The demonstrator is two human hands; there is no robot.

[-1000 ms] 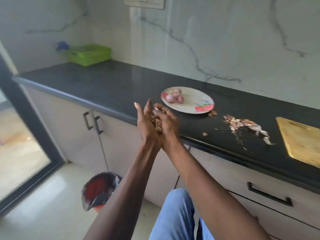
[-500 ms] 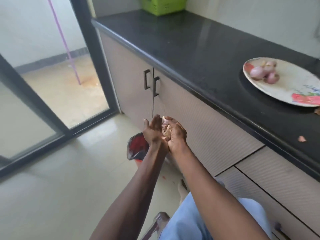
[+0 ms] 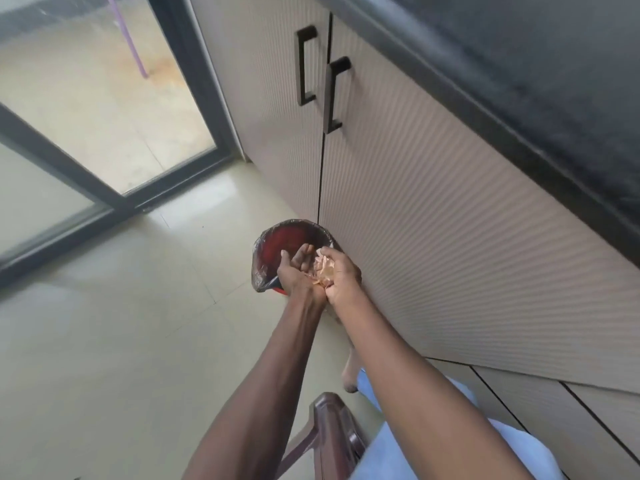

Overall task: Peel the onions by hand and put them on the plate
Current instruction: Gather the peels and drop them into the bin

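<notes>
Both hands meet above the red bin (image 3: 287,247), which stands on the floor against the cabinet doors (image 3: 433,216). The onion skins (image 3: 322,268) lie cupped between them: the left hand (image 3: 298,268) is spread flat, while the right hand (image 3: 341,273) curls round the skins.

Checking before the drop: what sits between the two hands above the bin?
In the head view, a loose wad of onion peels lies cupped between the left hand and right hand, just over the lined bin.
</notes>
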